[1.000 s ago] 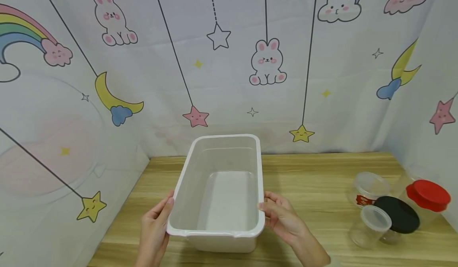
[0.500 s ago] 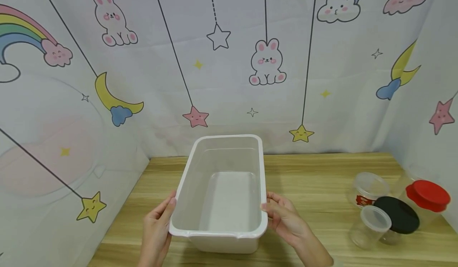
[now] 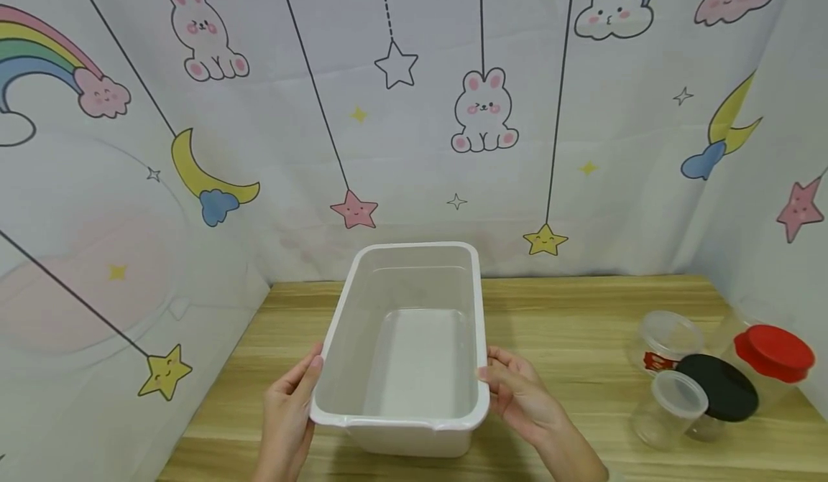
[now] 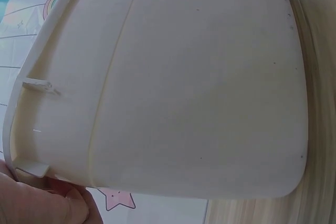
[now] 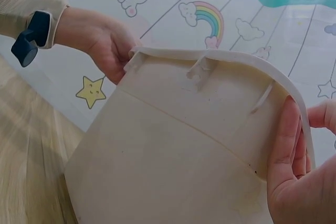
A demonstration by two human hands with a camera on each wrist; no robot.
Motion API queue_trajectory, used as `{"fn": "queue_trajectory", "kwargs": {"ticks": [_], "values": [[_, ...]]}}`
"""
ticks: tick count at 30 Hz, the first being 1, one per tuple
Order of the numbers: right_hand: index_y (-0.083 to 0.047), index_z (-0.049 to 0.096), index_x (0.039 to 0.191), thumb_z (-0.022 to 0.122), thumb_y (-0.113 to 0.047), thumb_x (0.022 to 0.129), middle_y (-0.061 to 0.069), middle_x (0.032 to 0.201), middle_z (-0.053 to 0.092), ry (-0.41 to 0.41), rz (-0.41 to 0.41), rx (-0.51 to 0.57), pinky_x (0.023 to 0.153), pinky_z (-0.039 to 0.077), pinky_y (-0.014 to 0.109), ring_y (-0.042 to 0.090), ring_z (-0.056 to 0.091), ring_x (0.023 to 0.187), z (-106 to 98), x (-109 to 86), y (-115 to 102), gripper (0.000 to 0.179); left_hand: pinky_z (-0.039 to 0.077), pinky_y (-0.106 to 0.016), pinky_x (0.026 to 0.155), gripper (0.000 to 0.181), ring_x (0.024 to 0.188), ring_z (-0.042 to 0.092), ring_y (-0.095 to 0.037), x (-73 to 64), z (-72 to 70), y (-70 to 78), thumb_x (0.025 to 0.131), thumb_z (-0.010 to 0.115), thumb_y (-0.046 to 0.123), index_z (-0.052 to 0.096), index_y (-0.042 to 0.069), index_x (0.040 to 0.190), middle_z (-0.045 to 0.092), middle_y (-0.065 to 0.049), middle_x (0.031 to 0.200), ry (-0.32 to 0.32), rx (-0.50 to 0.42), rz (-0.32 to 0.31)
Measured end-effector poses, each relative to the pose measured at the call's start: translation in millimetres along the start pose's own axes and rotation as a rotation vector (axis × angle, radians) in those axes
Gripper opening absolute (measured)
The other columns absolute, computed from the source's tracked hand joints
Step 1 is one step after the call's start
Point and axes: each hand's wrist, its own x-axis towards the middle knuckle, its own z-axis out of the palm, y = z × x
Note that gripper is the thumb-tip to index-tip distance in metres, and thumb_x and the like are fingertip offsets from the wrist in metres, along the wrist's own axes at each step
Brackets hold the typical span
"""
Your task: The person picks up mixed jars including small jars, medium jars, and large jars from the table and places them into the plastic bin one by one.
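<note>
Left hand [image 3: 289, 406] and right hand [image 3: 527, 404] grip a white bin [image 3: 410, 356] by its rim, floor bare; lidded tubs [image 3: 716, 388] stand apart

We cannot see most of the clear container [image 3: 707, 431] under the black lid [image 3: 718, 387]; the right wrist view crops the right hand [image 5: 295, 191] and white tub [image 5: 157, 161].
</note>
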Motion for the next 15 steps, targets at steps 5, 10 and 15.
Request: {"fn": "queue_trajectory", "kwargs": {"ticks": [5,10,15], "values": [[-0.003,0.055,0.111,0.052,0.005,0.092,0.002,0.1,0.065,-0.002,0.002,0.005,0.076,0.057,0.024,0.009,0.066,0.086,-0.7,-1.6,-1.4,0.021,0.055,-0.027,0.087,0.051,0.11,0.062,-0.008,-0.8,1.8,-0.1,0.101,0.06,0.023,0.048,-0.006,0.142,0.055,-0.012,0.14,-0.005,0.004,0.001],[-0.004,0.055,0.111,0.053,0.004,0.092,0.001,0.098,0.065,-0.014,0.004,0.014,0.075,0.057,0.023,0.009,0.066,0.086,-2.2,-3.0,-2.2,0.02,0.053,-0.025,0.089,0.05,0.113,0.06,-0.005,-1.7,3.2,0.0,0.101,0.061,0.021,0.047,-0.007,0.141,0.052,-0.01,0.143,0.001,-0.008,0.007],[-0.004,0.055,0.111,0.053,0.004,0.093,0.0,0.098,0.066,-0.015,-0.001,0.017,0.076,0.057,0.023,0.009,0.066,0.085,-4.5,-4.3,-2.7,0.021,0.053,-0.025,0.089,0.049,0.113,0.06,-0.004,-2.4,5.0,-0.8,0.101,0.061,0.019,0.048,-0.007,0.14,0.055,-0.006,0.139,0.008,-0.022,0.01]]}}
